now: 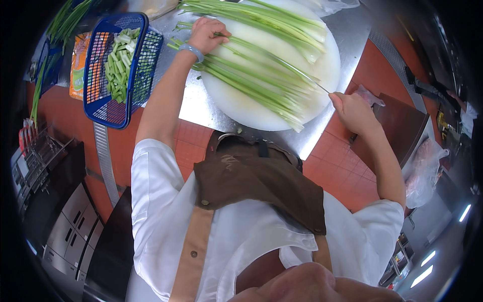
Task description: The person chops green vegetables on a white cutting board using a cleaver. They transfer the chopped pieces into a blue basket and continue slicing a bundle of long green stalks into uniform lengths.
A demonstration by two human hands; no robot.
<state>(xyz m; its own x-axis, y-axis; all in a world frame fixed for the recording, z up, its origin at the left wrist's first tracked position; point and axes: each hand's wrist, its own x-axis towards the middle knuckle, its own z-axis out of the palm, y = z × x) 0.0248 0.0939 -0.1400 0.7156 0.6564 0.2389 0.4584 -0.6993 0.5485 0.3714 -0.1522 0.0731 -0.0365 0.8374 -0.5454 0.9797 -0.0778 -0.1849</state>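
Observation:
On a round white cutting board (245, 113) lie long green celery stalks in two bunches, an upper one (264, 22) and a nearer one (249, 83). My left hand (209, 34) grips the thin upper ends of some nearer stalks at the board's left edge. My right hand (353, 109) is closed on the end of a thin metal tool, seemingly a knife (298, 72), its narrow blade reaching left over the stalks. The hand hides its handle. Cut green pieces (122, 66) fill part of a blue plastic basket (130, 109) left of the board.
The board rests on a steel table (192, 109). An orange package (77, 83) and more long greens (62, 22) are beyond the basket. A brown box-like surface (400, 120) and a plastic bag with contents (422, 170) stand at the right. Another person (468, 117) is at the far right.

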